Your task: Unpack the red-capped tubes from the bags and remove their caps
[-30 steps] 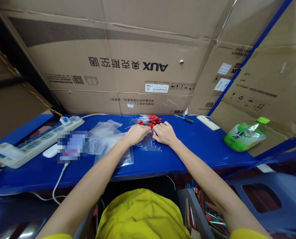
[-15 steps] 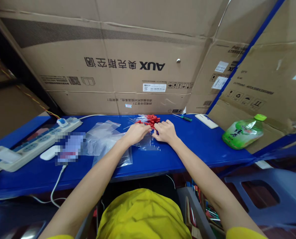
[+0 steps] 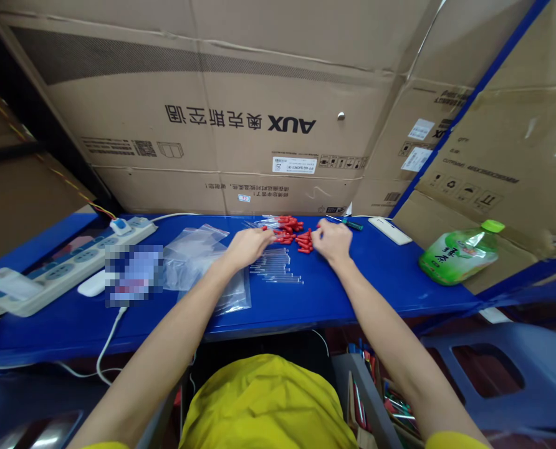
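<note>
On the blue table, a pile of small red-handled pieces point(image 3: 287, 223) lies between my hands, some with thin clear shafts pointing left. A separate cluster of red pieces point(image 3: 305, 242) sits just left of my right hand point(image 3: 335, 239). That hand is closed, with a bit of red showing at its fingertips. My left hand point(image 3: 250, 247) has its fingers pinched together at the pile's left side; a red tip shows above them, but what they hold is mostly hidden. Nearer to me, several thin clear rods point(image 3: 275, 265) lie in a row.
Clear plastic bags point(image 3: 196, 259) lie left of the rods. Farther left are a power strip point(image 3: 79, 262) and a blurred-out object point(image 3: 135, 274) with a white cable. A green screwdriver point(image 3: 353, 224), white phone-like slab point(image 3: 390, 230) and green bottle point(image 3: 460, 254) stand or lie rightward. Cardboard point(image 3: 240, 75) walls the back.
My hands have moved apart, the right one to the right and the left one slightly left. The red cluster between them is now uncovered.
</note>
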Demonstrator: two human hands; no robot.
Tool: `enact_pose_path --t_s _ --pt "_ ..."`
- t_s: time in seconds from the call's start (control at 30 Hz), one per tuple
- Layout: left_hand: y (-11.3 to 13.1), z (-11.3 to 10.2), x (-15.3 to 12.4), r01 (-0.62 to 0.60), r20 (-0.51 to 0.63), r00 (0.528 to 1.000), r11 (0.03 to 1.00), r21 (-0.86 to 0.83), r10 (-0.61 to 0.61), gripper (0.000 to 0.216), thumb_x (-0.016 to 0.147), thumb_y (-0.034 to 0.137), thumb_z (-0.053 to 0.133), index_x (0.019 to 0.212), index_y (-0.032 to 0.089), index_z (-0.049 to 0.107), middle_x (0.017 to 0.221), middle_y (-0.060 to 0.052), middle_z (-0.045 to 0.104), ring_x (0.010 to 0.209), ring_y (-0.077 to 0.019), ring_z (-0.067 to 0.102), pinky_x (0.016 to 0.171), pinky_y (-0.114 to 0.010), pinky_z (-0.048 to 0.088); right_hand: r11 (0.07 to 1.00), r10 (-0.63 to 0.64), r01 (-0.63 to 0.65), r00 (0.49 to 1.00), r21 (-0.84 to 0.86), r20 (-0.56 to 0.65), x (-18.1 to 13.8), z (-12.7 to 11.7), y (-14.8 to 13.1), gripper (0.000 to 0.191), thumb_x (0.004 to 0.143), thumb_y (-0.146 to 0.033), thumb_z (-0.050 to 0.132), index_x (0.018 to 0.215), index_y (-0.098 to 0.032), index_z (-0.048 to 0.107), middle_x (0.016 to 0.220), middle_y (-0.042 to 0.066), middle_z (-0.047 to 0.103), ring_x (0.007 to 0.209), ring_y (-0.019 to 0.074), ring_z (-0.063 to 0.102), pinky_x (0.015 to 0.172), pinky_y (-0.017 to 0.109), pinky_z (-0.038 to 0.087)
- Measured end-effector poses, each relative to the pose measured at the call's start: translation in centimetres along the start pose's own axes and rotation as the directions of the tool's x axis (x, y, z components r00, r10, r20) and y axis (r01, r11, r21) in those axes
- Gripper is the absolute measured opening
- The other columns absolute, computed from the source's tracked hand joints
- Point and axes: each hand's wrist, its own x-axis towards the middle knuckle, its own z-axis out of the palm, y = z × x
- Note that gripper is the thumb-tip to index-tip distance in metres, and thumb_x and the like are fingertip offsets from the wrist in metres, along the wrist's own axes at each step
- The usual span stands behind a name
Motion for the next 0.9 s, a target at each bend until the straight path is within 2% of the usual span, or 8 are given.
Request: enact_pose_path --t_s 0.07,0.17,0.27,0.33,0.4,0.5,0.6,0.9 --pt "-1.1 0.0 -0.4 0.061 -0.039 0.997 0.998 0.018 -0.060 0.042 0.113 0.042 0.034 0.105 0.021 0.070 0.094 -0.008 0.075 0.087 -0.0231 0.070 0.075 -0.031 0.046 0.996 0.084 -0.083 0.996 0.014 -0.009 0.0 0.1 1.5 0.023 0.096 -0.022 0.045 0.081 -0.019 0.063 0.065 0.006 0.065 0.062 0.0204 0.051 0.070 0.035 0.028" --pt "-1.3 0.4 -0.3 -0.001 -0.084 0.996 1.000 -0.012 0.000 0.041 0.113 0.044 0.036 0.108 0.022 0.070 0.103 -0.008 0.077 0.096 -0.0229 0.070 0.081 -0.032 0.049 0.997 -0.028 0.023 0.998 0.077 0.054 0.0 0.5 1.7 0.026 0.102 -0.025 0.046 0.086 -0.018 0.065 0.080 0.008 0.071 0.073 0.0212 0.060 0.074 0.035 0.031" --pt "0.0 0.9 0.3 -0.126 -0.106 0.987 0.990 -0.065 0.119 0.036 0.112 0.043 0.041 0.108 0.023 0.070 0.108 -0.006 0.077 0.104 -0.0220 0.069 0.089 -0.033 0.051 0.978 -0.147 0.132 0.986 0.160 0.083 0.2 1.0 0.4 0.028 0.109 -0.029 0.043 0.107 -0.018 0.069 0.100 0.010 0.076 0.089 0.0234 0.066 0.080 0.036 0.035" --pt "0.6 1.2 0.5 -0.172 -0.096 0.982 0.982 -0.077 0.164 0.032 0.111 0.041 0.044 0.105 0.023 0.070 0.107 -0.005 0.076 0.105 -0.0217 0.068 0.093 -0.034 0.051 0.967 -0.172 0.150 0.981 0.206 0.090 0.3 1.2 -0.2 0.031 0.111 -0.033 0.041 0.121 -0.018 0.066 0.110 0.012 0.076 0.097 0.0249 0.066 0.084 0.036 0.036" --pt "0.8 1.4 0.4 -0.173 -0.071 0.983 0.982 -0.078 0.168 0.029 0.110 0.039 0.047 0.102 0.023 0.069 0.106 -0.005 0.075 0.104 -0.0215 0.068 0.093 -0.034 0.051 0.964 -0.146 0.118 0.984 0.239 0.103 0.2 1.4 -0.2 0.031 0.112 -0.036 0.042 0.126 -0.017 0.063 0.110 0.012 0.076 0.098 0.0258 0.066 0.084 0.037 0.037" --pt "0.4 1.7 0.1 -0.135 -0.027 0.991 0.988 -0.079 0.133 0.024 0.108 0.037 0.051 0.099 0.023 0.068 0.105 -0.005 0.074 0.103 -0.0217 0.067 0.088 -0.033 0.051 0.963 -0.096 0.061 0.988 0.262 0.124 0.1 1.5 0.4 0.028 0.111 -0.039 0.044 0.116 -0.019 0.063 0.101 0.011 0.074 0.092 0.0256 0.064 0.083 0.037 0.037" --pt "-0.1 2.1 0.0 -0.122 -0.002 0.992 0.989 -0.085 0.123 0.021 0.106 0.037 0.054 0.100 0.023 0.068 0.104 -0.004 0.073 0.103 -0.0219 0.066 0.086 -0.032 0.051 0.965 -0.103 0.066 0.985 0.255 0.137 0.0 1.5 0.8 0.029 0.111 -0.042 0.045 0.107 -0.021 0.065 0.102 0.010 0.073 0.095 0.0254 0.063 0.082 0.037 0.036" --pt "-0.1 2.4 0.1 -0.087 0.028 0.995 0.988 -0.129 0.092 0.023 0.106 0.039 0.054 0.102 0.024 0.070 0.106 -0.004 0.073 0.104 -0.0222 0.066 0.091 -0.033 0.051 0.970 -0.114 0.073 0.979 0.230 0.170 -0.1 1.6 0.4 0.036 0.111 -0.047 0.048 0.101 -0.022 0.072 0.103 0.010 0.072 0.101 0.0258 0.060 0.083 0.037 0.036"
